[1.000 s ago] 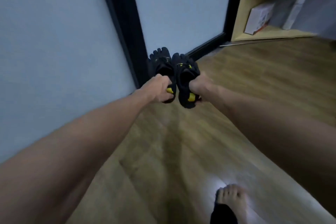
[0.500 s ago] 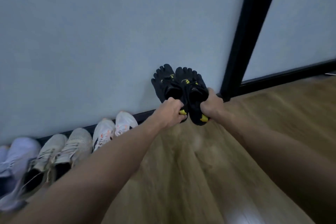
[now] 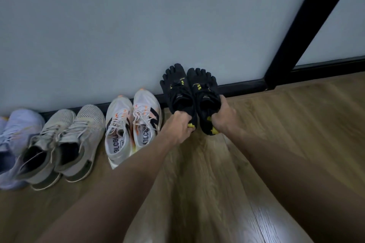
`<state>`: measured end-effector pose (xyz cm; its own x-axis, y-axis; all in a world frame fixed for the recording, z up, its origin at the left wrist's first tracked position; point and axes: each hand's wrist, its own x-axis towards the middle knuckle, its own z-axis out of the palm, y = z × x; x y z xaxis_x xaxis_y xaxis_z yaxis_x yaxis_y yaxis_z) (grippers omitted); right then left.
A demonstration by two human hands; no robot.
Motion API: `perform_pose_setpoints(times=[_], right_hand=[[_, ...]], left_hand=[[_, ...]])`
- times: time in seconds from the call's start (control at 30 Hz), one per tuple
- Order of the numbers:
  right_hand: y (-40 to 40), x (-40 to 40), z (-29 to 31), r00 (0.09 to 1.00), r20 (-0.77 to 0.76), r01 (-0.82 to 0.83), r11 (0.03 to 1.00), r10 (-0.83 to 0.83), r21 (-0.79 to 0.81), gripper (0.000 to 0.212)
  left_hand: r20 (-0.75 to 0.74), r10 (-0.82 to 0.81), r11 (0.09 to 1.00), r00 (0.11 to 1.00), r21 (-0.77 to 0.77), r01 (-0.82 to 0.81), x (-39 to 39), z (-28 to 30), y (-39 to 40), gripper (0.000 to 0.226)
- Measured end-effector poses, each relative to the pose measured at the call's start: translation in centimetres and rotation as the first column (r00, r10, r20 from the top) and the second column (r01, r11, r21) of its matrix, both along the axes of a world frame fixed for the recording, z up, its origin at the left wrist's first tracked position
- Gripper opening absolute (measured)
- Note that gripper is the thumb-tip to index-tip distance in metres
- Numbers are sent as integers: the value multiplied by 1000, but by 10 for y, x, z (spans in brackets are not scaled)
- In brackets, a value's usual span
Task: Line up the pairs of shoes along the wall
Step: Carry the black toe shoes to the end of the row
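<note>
Along the wall (image 3: 118, 35), left to right: a pale lavender shoe (image 3: 17, 136) cut by the frame edge, a grey mesh pair (image 3: 65, 140), and a white pair with orange accents (image 3: 132, 124), all toes toward the baseboard (image 3: 243, 86). Next, the left hand (image 3: 178, 127) grips the heel of the left black toe shoe (image 3: 176, 90), fingers curled over its collar. The right hand (image 3: 223, 119) grips the heel and outer side of the right black toe shoe (image 3: 203, 92). Both shoes sit side by side, touching, toes near the baseboard. Floor contact cannot be determined.
</note>
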<state>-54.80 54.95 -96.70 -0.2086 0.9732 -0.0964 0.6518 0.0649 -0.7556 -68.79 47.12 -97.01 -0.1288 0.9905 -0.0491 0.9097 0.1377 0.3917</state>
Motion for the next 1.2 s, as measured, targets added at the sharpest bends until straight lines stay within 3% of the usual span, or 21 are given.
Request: perform_pose_setpoints(times=[0.2, 0.63, 0.83, 1.0, 1.1, 1.2], right_hand=[[-1, -2, -16, 999, 35, -29, 1000, 29, 6, 65], [-11, -4, -77, 995, 94, -22, 998, 28, -64, 78], [-9, -7, -80, 998, 9, -65, 995, 66, -77, 79], [-7, -1, -81, 989, -73, -139, 984, 131, -115, 63], [-7, 6, -78, 986, -106, -146, 979, 131, -142, 57], [-3, 11, -75, 992, -73, -118, 954, 102, -275, 62]], left_hand=[[-30, 24, 1000, 999, 9, -24, -2, -20, -12, 19], [-112, -42, 987, 993, -158, 24, -21, -61, -39, 23], [19, 52, 987, 998, -155, -49, -26, -80, -28, 25], [123, 37, 985, 992, -171, -16, -24, -96, -22, 28], [52, 22, 968, 998, -252, -8, -22, -95, -13, 33], [-204, -108, 945, 973, -325, 37, -25, -71, 2, 34]])
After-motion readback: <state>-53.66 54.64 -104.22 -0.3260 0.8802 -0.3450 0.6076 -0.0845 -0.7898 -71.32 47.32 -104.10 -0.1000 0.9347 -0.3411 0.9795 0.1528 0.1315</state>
